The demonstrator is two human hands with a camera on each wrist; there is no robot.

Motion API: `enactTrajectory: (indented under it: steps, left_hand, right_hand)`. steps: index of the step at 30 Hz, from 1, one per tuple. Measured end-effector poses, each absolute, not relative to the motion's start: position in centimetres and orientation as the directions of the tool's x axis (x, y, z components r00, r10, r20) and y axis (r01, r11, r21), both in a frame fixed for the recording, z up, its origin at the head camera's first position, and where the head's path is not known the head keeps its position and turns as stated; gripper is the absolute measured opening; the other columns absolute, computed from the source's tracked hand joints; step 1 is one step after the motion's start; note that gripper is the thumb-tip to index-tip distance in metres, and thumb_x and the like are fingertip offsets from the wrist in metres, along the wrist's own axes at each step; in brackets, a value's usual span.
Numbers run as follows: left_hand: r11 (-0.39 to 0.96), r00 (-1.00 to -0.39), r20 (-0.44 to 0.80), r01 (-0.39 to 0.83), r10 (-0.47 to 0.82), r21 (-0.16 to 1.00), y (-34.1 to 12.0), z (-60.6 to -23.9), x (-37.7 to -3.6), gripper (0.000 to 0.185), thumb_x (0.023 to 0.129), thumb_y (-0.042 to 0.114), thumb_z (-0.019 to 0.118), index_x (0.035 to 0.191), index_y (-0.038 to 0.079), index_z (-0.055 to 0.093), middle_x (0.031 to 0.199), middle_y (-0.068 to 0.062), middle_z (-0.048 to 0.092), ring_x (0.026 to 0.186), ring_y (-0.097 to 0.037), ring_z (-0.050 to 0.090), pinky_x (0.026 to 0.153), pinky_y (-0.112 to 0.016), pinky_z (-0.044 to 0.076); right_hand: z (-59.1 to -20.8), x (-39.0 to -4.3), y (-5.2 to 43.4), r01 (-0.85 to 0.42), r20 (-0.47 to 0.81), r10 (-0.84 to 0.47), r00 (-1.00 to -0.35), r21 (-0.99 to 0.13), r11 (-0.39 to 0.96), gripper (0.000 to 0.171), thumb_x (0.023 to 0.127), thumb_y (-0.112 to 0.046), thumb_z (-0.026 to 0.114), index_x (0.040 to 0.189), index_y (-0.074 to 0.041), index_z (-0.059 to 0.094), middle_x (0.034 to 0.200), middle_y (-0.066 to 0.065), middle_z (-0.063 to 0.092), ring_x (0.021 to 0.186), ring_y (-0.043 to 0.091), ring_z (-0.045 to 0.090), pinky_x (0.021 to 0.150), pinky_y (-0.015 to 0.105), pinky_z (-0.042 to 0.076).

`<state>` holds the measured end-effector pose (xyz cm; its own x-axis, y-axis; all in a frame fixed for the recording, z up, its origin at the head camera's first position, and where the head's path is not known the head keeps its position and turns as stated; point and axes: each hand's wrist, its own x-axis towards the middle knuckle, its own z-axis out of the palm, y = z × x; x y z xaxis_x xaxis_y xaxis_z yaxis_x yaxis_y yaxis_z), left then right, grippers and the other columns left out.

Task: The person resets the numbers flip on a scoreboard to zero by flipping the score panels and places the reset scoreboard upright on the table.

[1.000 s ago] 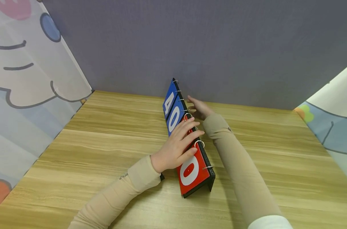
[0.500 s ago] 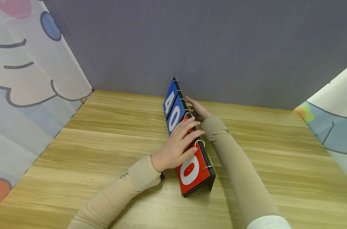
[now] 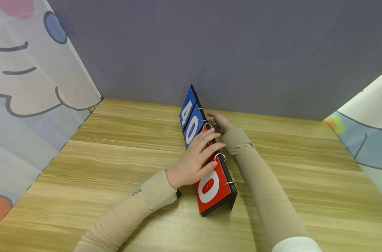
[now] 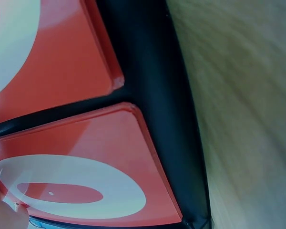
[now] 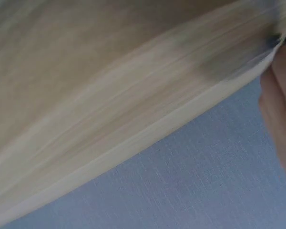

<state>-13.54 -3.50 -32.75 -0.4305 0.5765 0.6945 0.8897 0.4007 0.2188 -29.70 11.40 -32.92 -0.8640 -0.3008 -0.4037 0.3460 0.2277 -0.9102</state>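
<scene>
A flip scoreboard (image 3: 210, 185) stands lengthwise on the wooden table (image 3: 115, 157), with blue cards (image 3: 191, 122) reading 40 at its far end and red cards at its near end. My left hand (image 3: 194, 161) lies flat on the front of the inner red card, fingers stretched up to the ring binding. The outer red card shows a 0. My right hand (image 3: 220, 122) reaches behind the board near its middle and touches the back; its fingertips are partly hidden. The left wrist view shows red cards (image 4: 86, 167) and the black base (image 4: 167, 95) close up.
A grey wall (image 3: 210, 45) closes the far side of the table. Printed cartoon curtains hang at the left (image 3: 27, 87) and right (image 3: 367, 133). The right wrist view shows only blurred table (image 5: 86, 95), grey wall (image 5: 181, 181) and a finger (image 5: 281, 95).
My right hand has slid slightly left, closer against the back of the scoreboard. My left hand and the cards have stayed put.
</scene>
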Motion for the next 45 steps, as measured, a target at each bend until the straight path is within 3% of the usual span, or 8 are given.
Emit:
enactTrajectory:
  steps: [7, 13, 18, 27, 33, 38, 42, 45]
  left_hand:
    - [0.396, -0.43, 0.693, 0.891, 0.579, 0.221, -3.5, -32.7, -13.5, 0.059, 0.101, 0.048, 0.017, 0.13, 0.007, 0.049, 0.14, -0.018, 0.039, 0.14, -0.035, 0.026, 0.116, -0.048, 0.017]
    - [0.398, -0.429, 0.694, 0.891, 0.578, 0.218, -3.5, -32.7, -13.4, 0.059, 0.101, 0.048, 0.017, 0.13, 0.008, 0.049, 0.141, -0.017, 0.039, 0.141, -0.032, 0.024, 0.116, -0.048, 0.017]
    - [0.398, -0.43, 0.694, 0.891, 0.577, 0.221, -3.5, -32.7, -13.3, 0.059, 0.101, 0.048, 0.018, 0.13, 0.008, 0.049, 0.141, -0.016, 0.038, 0.141, -0.032, 0.024, 0.116, -0.048, 0.017]
    - [0.398, -0.436, 0.687, 0.889, 0.581, 0.227, -3.5, -32.6, -13.3, 0.06, 0.101, 0.049, 0.016, 0.13, 0.008, 0.048, 0.141, -0.017, 0.038, 0.141, -0.033, 0.024, 0.116, -0.048, 0.017]
    - [0.402, -0.439, 0.684, 0.887, 0.582, 0.227, -3.5, -32.7, -13.3, 0.059, 0.101, 0.049, 0.016, 0.13, 0.008, 0.048, 0.141, -0.016, 0.038, 0.142, -0.031, 0.023, 0.116, -0.048, 0.018]
    - [0.405, -0.442, 0.683, 0.885, 0.581, 0.228, -3.5, -32.7, -13.3, 0.059, 0.101, 0.049, 0.017, 0.131, 0.009, 0.048, 0.141, -0.016, 0.038, 0.142, -0.03, 0.022, 0.116, -0.048, 0.017]
    - [0.403, -0.438, 0.69, 0.887, 0.576, 0.227, -3.5, -32.8, -13.4, 0.059, 0.101, 0.049, 0.017, 0.13, 0.009, 0.049, 0.141, -0.016, 0.039, 0.142, -0.031, 0.023, 0.117, -0.048, 0.016]
    - [0.399, -0.439, 0.691, 0.887, 0.574, 0.232, -3.5, -32.8, -13.4, 0.059, 0.101, 0.049, 0.017, 0.13, 0.009, 0.049, 0.141, -0.016, 0.038, 0.141, -0.032, 0.024, 0.117, -0.048, 0.016]
  right_hand:
    - [-32.1, -29.0, 11.2, 0.367, -0.441, -0.407, -0.8, -0.896, 0.251, 0.045, 0.1, -0.044, 0.035, 0.122, -0.008, 0.051, 0.097, 0.004, 0.06, 0.076, 0.014, 0.061, 0.066, 0.024, 0.05]
    - [-32.1, -29.1, 11.3, 0.38, -0.414, -0.374, -0.83, -0.91, 0.165, 0.057, 0.1, -0.044, 0.036, 0.148, -0.014, 0.029, 0.146, 0.02, 0.035, 0.126, 0.035, 0.044, 0.095, 0.039, 0.045]
    - [-32.4, -29.3, 11.4, 0.425, -0.423, -0.323, -0.847, -0.903, 0.07, 0.065, 0.1, -0.04, 0.04, 0.152, -0.012, 0.014, 0.156, 0.02, 0.016, 0.144, 0.035, 0.018, 0.114, 0.047, 0.025]
    - [-31.9, -28.8, 11.4, 0.374, -0.427, -0.377, -0.822, -0.904, 0.209, 0.063, 0.1, -0.044, 0.033, 0.152, -0.012, 0.016, 0.154, 0.021, 0.023, 0.136, 0.036, 0.034, 0.098, 0.037, 0.043]
    - [-31.0, -27.7, 11.4, 0.43, -0.444, -0.363, -0.82, -0.894, 0.121, 0.059, 0.101, -0.041, 0.034, 0.149, -0.008, 0.023, 0.151, 0.018, 0.031, 0.133, 0.028, 0.038, 0.086, 0.028, 0.046]
    - [-34.6, -31.7, 12.8, 0.512, -0.457, -0.299, -0.838, -0.848, -0.137, 0.03, 0.092, -0.034, 0.059, 0.111, -0.011, 0.06, 0.101, 0.002, 0.064, 0.096, 0.012, 0.057, 0.098, 0.032, 0.042]
    - [-38.7, -36.9, 15.2, 0.423, -0.369, -0.252, -0.895, -0.881, -0.213, 0.024, 0.079, -0.03, 0.078, 0.074, -0.01, 0.067, 0.06, -0.004, 0.059, 0.056, 0.009, 0.053, 0.063, 0.023, 0.048]
    - [-35.7, -34.7, 14.5, 0.327, -0.325, -0.045, -0.945, -0.942, -0.074, 0.021, 0.083, -0.025, 0.074, 0.077, -0.006, 0.066, 0.06, -0.003, 0.054, 0.049, 0.006, 0.045, 0.047, 0.02, 0.037]
